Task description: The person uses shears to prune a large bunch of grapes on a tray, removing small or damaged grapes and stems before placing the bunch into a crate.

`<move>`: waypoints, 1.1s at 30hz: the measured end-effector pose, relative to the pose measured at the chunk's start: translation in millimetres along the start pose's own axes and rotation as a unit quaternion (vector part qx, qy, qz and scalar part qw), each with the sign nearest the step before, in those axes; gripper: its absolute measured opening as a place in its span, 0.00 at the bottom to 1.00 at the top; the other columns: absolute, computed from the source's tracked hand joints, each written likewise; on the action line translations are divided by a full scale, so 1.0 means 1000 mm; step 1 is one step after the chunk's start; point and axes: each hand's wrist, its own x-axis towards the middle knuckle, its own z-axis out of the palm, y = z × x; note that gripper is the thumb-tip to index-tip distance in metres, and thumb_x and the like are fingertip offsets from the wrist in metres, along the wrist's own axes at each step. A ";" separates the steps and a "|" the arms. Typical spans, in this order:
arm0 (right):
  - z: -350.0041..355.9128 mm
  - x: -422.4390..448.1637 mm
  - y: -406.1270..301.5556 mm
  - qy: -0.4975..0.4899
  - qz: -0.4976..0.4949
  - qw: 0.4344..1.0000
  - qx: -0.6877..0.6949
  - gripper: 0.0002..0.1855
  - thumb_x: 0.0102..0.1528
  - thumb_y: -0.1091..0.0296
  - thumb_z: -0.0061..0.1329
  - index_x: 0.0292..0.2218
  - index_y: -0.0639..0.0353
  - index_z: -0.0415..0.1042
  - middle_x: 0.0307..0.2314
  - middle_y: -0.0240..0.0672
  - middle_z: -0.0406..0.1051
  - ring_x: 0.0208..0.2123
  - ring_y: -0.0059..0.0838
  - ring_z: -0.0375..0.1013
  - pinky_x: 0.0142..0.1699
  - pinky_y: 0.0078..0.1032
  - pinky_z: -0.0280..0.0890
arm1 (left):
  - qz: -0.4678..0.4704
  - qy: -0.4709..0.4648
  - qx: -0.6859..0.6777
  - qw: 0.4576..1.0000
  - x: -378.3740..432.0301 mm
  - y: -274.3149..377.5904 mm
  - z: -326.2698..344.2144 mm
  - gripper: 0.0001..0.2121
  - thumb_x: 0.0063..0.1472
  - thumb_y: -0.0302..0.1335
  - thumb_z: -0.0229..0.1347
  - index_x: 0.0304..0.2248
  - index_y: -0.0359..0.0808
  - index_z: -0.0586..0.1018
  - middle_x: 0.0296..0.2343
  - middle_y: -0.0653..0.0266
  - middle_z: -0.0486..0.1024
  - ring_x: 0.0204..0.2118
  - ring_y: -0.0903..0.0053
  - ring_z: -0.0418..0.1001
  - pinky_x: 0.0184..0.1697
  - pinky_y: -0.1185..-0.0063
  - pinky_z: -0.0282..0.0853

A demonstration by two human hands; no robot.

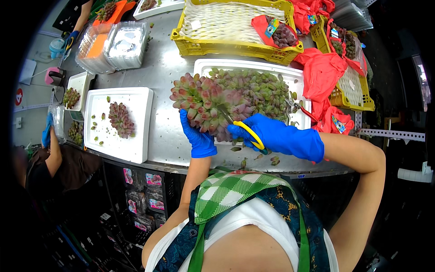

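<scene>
My left hand (pixel 198 137), in a blue glove, supports a large bunch of red-green grapes (pixel 204 98) from below. My right hand (pixel 272 134), also gloved in blue, holds scissors with yellow handles (pixel 249 133); their blades point into the bunch, the tips hidden among the grapes. Behind the bunch, a white tray (pixel 300 80) holds many loose green and purple grapes (pixel 261 91). Red-handled snips (pixel 304 110) rest at its right side. A second white tray (pixel 146 125) to the left carries a smaller bunch (pixel 121 120) and a few loose grapes.
A yellow crate (pixel 204 49) lined with white foam netting stands at the back, a red-wrapped bunch (pixel 282 34) in it. Red wrapping (pixel 319 71) lies at the right. Clear plastic boxes (pixel 127 46) are stacked at the back left. Co-workers' gloved hands (pixel 47 131) (pixel 71 39) show at the left.
</scene>
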 end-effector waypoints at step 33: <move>0.012 -0.004 0.014 -0.134 -0.075 0.897 0.415 0.28 0.51 0.41 0.31 0.31 0.63 0.65 0.15 0.31 0.61 0.14 0.20 0.59 0.22 0.18 0.55 | 0.051 0.232 0.168 0.957 0.002 -0.011 0.039 0.19 0.54 0.40 0.44 0.42 0.37 0.64 0.35 0.64 0.67 0.37 0.75 0.66 0.41 0.76 0.63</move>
